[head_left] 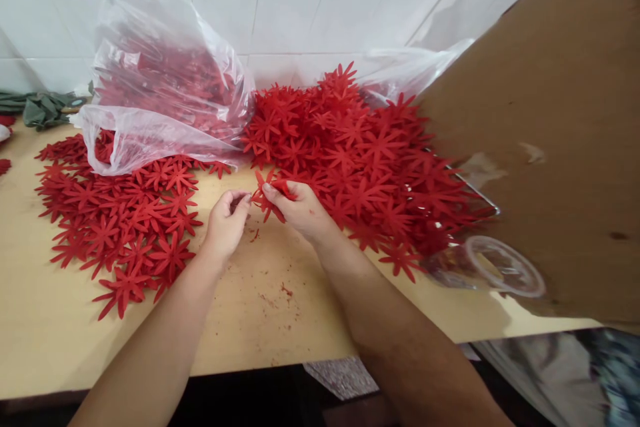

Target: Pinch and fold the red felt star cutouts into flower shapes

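Observation:
My right hand (299, 209) is closed around a red flower-shaped cutout (264, 199), whose petals stick out from between the fingers. Close by on the left, my left hand (227, 221) has thumb and forefinger pinched together at the cutout's edge. What sits in that pinch is too small to make out. A big heap of similar red cutouts (360, 160) lies to the right of my hands. Another pile (125, 213) spreads out on the left side of the table. Small red scraps (285, 290) are scattered on the tabletop below my hands.
Behind the left pile stands a clear plastic bag (165, 80) filled with red pieces. A large brown board (545, 127) leans in on the right, with a clear plastic tub (505, 267) lying beside it. White tiles (300, 0) line the back of the wooden table (240, 340).

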Demonstrator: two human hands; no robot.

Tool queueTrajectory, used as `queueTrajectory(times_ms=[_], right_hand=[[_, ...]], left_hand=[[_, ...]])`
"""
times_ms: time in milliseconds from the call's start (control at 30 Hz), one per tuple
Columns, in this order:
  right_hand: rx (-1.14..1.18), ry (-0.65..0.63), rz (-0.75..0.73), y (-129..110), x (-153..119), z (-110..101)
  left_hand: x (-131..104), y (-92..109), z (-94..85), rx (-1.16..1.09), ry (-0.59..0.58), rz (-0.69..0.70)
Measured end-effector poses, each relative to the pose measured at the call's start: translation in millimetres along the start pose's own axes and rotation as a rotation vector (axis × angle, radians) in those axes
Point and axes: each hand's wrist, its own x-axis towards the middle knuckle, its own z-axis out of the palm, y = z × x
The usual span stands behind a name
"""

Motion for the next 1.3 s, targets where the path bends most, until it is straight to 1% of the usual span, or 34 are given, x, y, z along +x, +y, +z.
queueTrajectory(times_ms=[67,167,233,300,400,467,533,600,667,733,800,867,967,1033,1100,1133,1200,1267,1300], right_hand=[[0.016,-0.008,0.011,0,0,1],[0.021,-0.079,0.025,-1,1,3],[0.033,-0.131,0.027,-3,0,5],[0.051,-0.17,0.027,-5,-1,5],[0.053,-0.181,0.033,-6,-3,3],[0.033,-0.152,0.047,-4,-3,2],[0.032,-0.104,0.074,-2,-2,2],[0.073,-0.067,0.094,1,0,3],[0.127,-0.071,0.103,2,1,4],[0.149,-0.127,0.11,2,1,7],[0.135,-0.194,0.126,0,1,9],[0.128,-0.215,0.145,-2,0,10],[0.147,-0.138,0.168,-6,1,6],[0.113,-0.051,0.169,-11,1,-4],[0.001,0.066,0.156,-20,1,-25],[-0.089,0.149,0.148,-25,2,-40],[-0.324,0.35,0.086,-37,6,-76],[-0.637,0.54,-0.008,-48,12,-116],[-0.782,0.632,-0.03,-53,15,-136]], left_hand=[[-2,2,0.0,-0.027,-0.048,0.01],[-3,2,-0.1,-0.067,-0.129,0.059],[-2,0,-1.1,-0.083,-0.138,0.086],[1,-4,-3.5,-0.1,-0.095,0.088],[6,-6,-9.6,-0.21,0.031,0.045],[9,-4,-13.8,-0.304,0.109,0.008],[10,-2,-16.3,-0.335,0.124,-0.022],[9,-2,-16.0,-0.251,0.076,-0.01],[8,-5,-13.5,-0.074,-0.016,0.062],[7,-9,-10.7,0.114,-0.077,0.157],[7,-14,-8.9,0.224,-0.073,0.21],[10,-16,-8.2,0.231,-0.069,0.214],[14,-15,-8.2,0.166,-0.031,0.187],[14,-15,-8.5,0.163,0.001,0.168],[13,-16,-8.6,0.207,-0.023,0.162],[13,-17,-8.6,0.242,-0.044,0.169],[12,-19,-8.1,0.324,-0.077,0.193],[11,-21,-7.6,0.402,-0.09,0.214],[10,-21,-7.4,0.436,-0.094,0.221]])
